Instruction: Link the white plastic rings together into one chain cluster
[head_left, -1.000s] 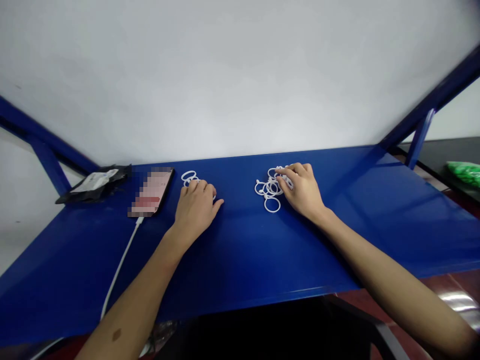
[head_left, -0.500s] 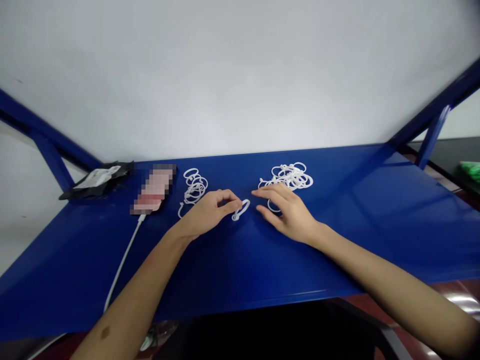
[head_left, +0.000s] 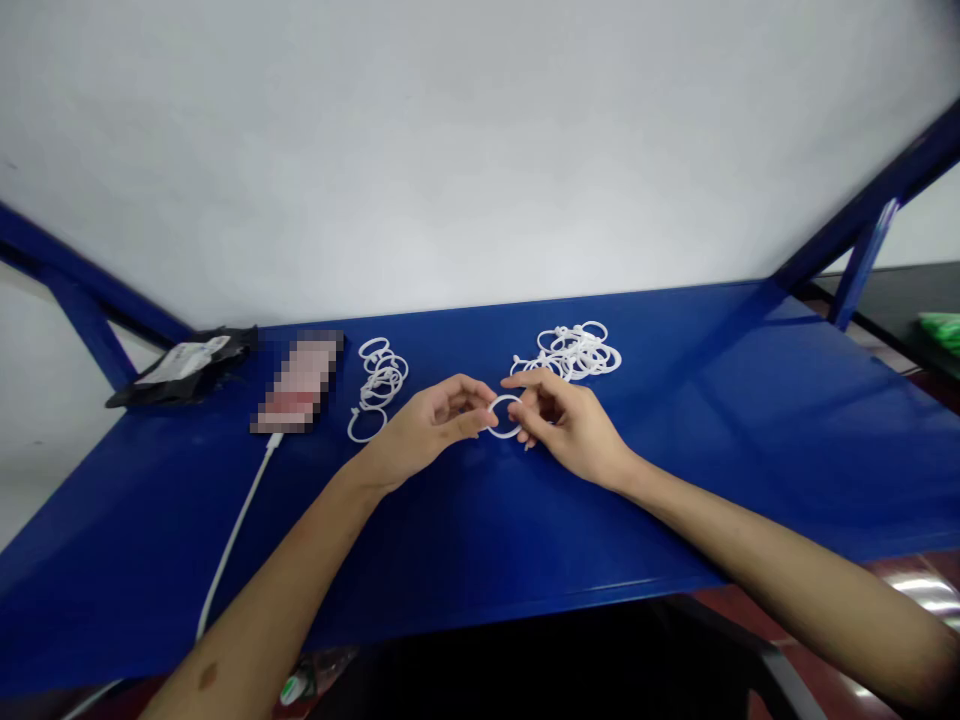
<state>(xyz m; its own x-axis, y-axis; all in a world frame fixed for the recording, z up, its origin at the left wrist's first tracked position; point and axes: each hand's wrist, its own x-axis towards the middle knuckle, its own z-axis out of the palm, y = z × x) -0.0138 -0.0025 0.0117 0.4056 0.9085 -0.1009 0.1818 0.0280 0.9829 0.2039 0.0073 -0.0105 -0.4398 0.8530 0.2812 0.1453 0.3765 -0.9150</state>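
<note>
A single white ring point(head_left: 503, 437) is held between the two hands over the middle of the desk point(head_left: 480, 545), its loop facing the viewer; whether it touches the surface cannot be told. The left hand point(head_left: 427, 428) has a narrow grip, thumb and fingertips pinching the ring's left edge. The right hand point(head_left: 576, 428) likewise holds the right edge in a narrow grip, thumb in front, while its forefinger extends above the ring toward the left hand.

Just beyond the right hand lies a heap of white rings point(head_left: 585, 358), overlapping one another, partly hidden by the hand. Near the left hand, a smaller group of white rings point(head_left: 384, 385) forms an uneven column running away from the viewer, the nearest loop close to the wrist.

Farther left lies a phone point(head_left: 300, 380), its screen pixelated, with a white cable point(head_left: 238, 520) leading from its near end toward the desk's front edge. Beside it, at the far left corner, rests a black packet point(head_left: 187, 365) bearing a pale label. A pale wall point(head_left: 480, 150) rises behind; blue braces point(head_left: 866, 262) flank both ends.
</note>
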